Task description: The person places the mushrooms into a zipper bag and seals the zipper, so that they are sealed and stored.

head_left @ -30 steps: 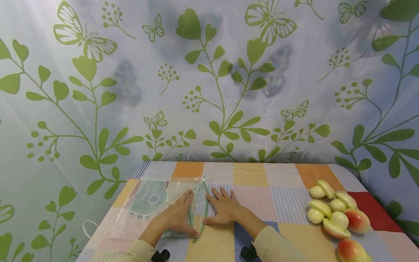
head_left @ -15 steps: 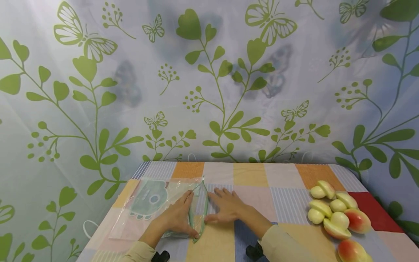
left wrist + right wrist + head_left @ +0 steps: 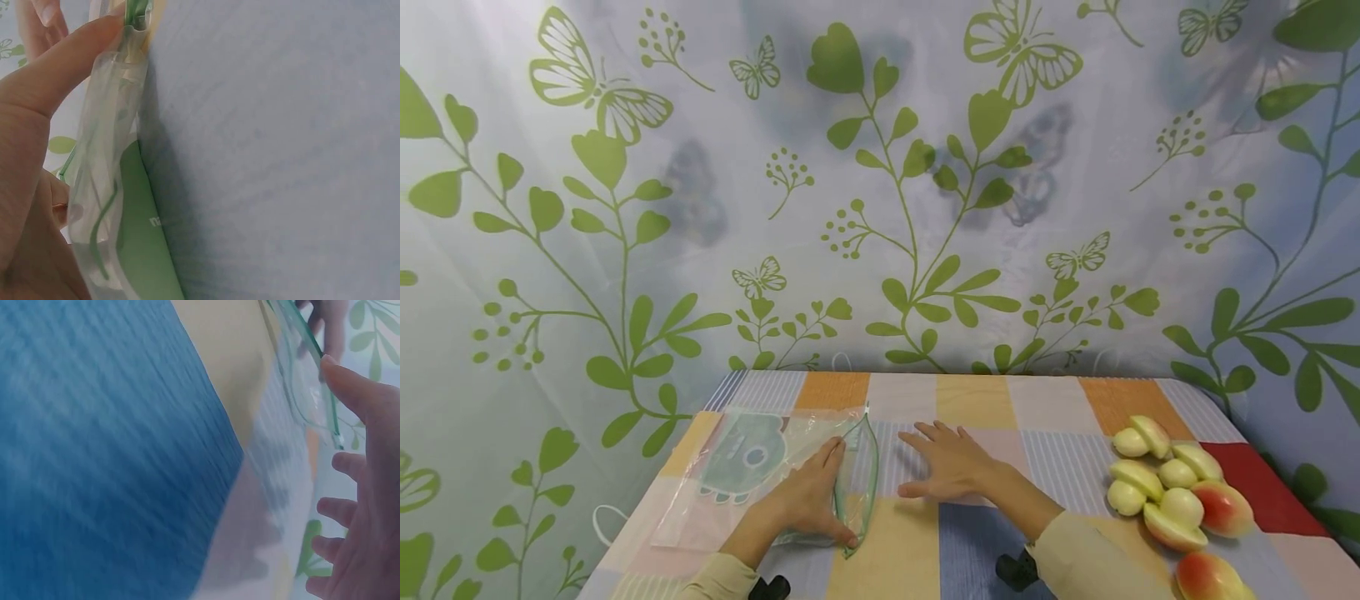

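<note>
A clear zip bag (image 3: 688,525) with a green cartoon print and a green zip strip (image 3: 873,487) lies flat at the table's left, its mouth bowed apart on the right side. My left hand (image 3: 808,492) grips the bag close behind the mouth, thumb at the near end of the strip. In the left wrist view the thumb (image 3: 75,59) presses on the bag's edge, with a finger showing behind the plastic. My right hand (image 3: 951,462) is held to the right of the mouth, fingers spread and holding nothing. In the right wrist view its thumb overlaps the green strip (image 3: 312,344).
Several peach-like pieces, some red and yellow (image 3: 1221,507), some pale (image 3: 1126,497), lie grouped on the table's right. A patchwork cloth (image 3: 973,396) covers the table. Behind it hangs a leaf-and-butterfly curtain (image 3: 850,333). A white loop (image 3: 606,525) stands by the left edge.
My right hand has drawn away from the bag's mouth to the right, its fingers parting from the zip strip. The left hand has stayed on the bag.
</note>
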`<act>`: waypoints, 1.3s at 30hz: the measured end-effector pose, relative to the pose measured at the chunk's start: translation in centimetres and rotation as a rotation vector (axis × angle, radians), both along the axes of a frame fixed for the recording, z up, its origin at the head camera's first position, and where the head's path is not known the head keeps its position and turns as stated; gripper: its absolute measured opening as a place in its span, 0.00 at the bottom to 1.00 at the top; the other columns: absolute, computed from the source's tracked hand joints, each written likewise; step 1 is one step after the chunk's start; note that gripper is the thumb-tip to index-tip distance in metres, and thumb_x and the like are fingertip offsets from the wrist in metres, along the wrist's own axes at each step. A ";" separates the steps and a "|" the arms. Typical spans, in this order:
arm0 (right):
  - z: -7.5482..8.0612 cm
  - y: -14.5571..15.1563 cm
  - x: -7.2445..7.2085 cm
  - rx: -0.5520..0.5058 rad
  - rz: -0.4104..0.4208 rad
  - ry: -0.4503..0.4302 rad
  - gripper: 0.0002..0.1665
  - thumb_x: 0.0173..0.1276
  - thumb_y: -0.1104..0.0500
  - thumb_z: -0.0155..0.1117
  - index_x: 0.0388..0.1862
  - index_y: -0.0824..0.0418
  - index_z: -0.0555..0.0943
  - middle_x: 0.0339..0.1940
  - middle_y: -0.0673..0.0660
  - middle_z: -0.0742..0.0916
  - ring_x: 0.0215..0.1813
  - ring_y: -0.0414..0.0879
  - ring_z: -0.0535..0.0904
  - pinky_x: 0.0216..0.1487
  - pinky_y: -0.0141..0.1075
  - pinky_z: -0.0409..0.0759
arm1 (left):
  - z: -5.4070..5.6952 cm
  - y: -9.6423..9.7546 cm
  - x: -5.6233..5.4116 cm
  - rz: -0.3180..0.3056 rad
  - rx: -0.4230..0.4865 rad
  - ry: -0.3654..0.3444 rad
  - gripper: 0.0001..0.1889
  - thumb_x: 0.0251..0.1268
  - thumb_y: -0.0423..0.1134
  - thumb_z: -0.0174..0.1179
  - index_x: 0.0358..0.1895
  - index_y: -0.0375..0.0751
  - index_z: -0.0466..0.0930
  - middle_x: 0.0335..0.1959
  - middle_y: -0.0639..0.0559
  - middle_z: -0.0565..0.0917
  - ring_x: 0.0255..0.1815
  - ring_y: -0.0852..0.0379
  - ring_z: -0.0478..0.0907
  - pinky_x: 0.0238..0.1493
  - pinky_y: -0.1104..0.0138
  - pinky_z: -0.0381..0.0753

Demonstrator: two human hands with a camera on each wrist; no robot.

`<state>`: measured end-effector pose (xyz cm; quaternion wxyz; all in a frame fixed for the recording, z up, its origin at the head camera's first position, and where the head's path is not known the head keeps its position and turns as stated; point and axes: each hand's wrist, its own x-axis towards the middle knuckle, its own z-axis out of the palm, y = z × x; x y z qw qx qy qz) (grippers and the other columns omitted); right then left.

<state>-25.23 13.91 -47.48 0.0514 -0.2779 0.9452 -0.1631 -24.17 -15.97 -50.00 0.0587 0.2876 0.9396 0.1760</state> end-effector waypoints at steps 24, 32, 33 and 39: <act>4.2 7.3 1.7 0.041 -0.031 0.153 0.55 0.64 0.24 0.63 0.79 0.54 0.69 0.77 0.66 0.71 0.75 0.74 0.62 0.67 0.77 0.57 | 0.1 -0.1 0.2 0.001 -0.005 0.039 0.80 0.29 0.77 0.78 0.81 0.26 0.49 0.80 0.31 0.54 0.76 0.31 0.60 0.60 0.29 0.70; 4.4 9.2 2.6 0.040 -0.041 0.177 0.56 0.64 0.21 0.60 0.80 0.54 0.68 0.77 0.65 0.71 0.75 0.73 0.63 0.66 0.77 0.59 | 0.0 -0.1 0.2 0.006 0.007 0.033 0.80 0.29 0.76 0.79 0.81 0.27 0.48 0.81 0.31 0.53 0.76 0.31 0.60 0.62 0.31 0.70; 4.4 9.5 2.7 0.041 -0.042 0.178 0.56 0.64 0.20 0.59 0.80 0.53 0.68 0.77 0.65 0.71 0.75 0.73 0.63 0.65 0.77 0.59 | 0.0 -0.1 0.2 0.005 0.009 0.032 0.80 0.29 0.76 0.79 0.81 0.27 0.48 0.81 0.31 0.53 0.76 0.31 0.60 0.62 0.30 0.70; 4.5 10.9 3.6 0.035 -0.049 0.213 0.56 0.64 0.20 0.59 0.79 0.54 0.69 0.75 0.65 0.73 0.73 0.74 0.65 0.64 0.77 0.61 | 0.1 -0.1 0.2 0.003 0.018 0.026 0.80 0.29 0.75 0.79 0.81 0.27 0.48 0.81 0.31 0.53 0.76 0.31 0.60 0.60 0.28 0.70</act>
